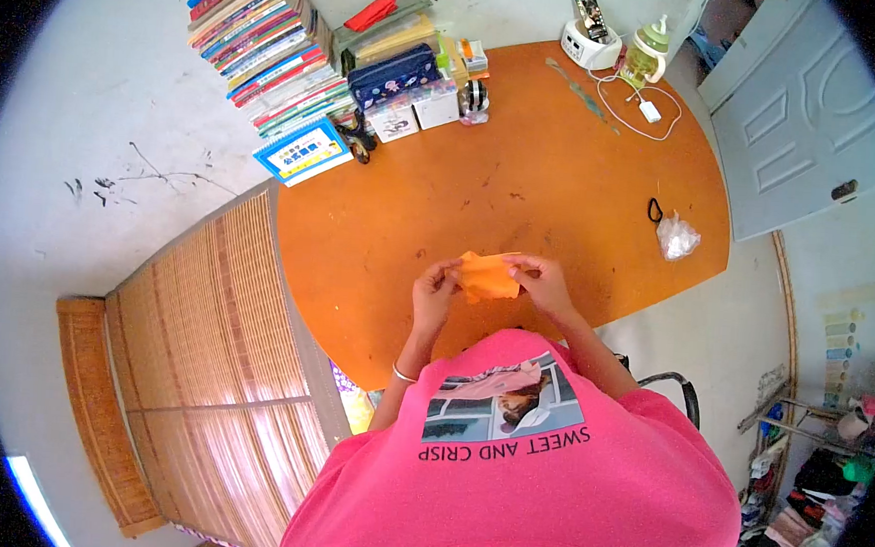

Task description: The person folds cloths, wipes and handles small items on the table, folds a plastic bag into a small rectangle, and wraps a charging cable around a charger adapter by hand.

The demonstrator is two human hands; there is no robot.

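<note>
Between my hands, just above the near part of the wooden table, is a piece of orange paper or thin cloth (489, 277); I cannot tell which. Its edges look uneven, with a small notch at the upper left. My left hand (433, 291) pinches its left edge between thumb and fingers. On the opposite side, my right hand (545, 283) grips the upper right corner, thumb and fingertips closed on it. A white bracelet (404, 376) circles my left wrist.
Stacked books (270, 58) stand at the table's (442, 194) back left, beside a blue desk calendar (303, 152) and a dark pencil case (394, 76). A phone on a white stand (590, 44), a green bottle (645, 54) and a cable are at back right. A clear plastic bag (677, 237) lies right.
</note>
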